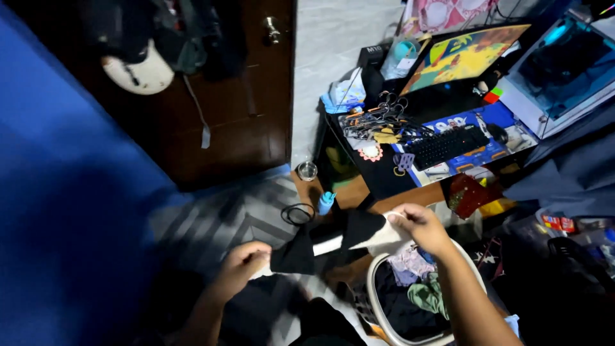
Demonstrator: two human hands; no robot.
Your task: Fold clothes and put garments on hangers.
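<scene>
A small black and white garment [333,242] is stretched between my two hands above the floor. My left hand [243,264] pinches its left end, fingers closed on the fabric. At the other end, my right hand [419,227] grips the white edge, just above a white laundry basket [375,288]. The basket holds several crumpled clothes in lilac, green and dark colours.
A dark desk [378,179] with a black keyboard [445,146], a monitor [464,57] and a bunch of clips stands ahead. A brown door [237,115] is at the back left, a blue wall [57,192] on the left. A black ring and a blue bottle [326,202] lie on the patterned floor.
</scene>
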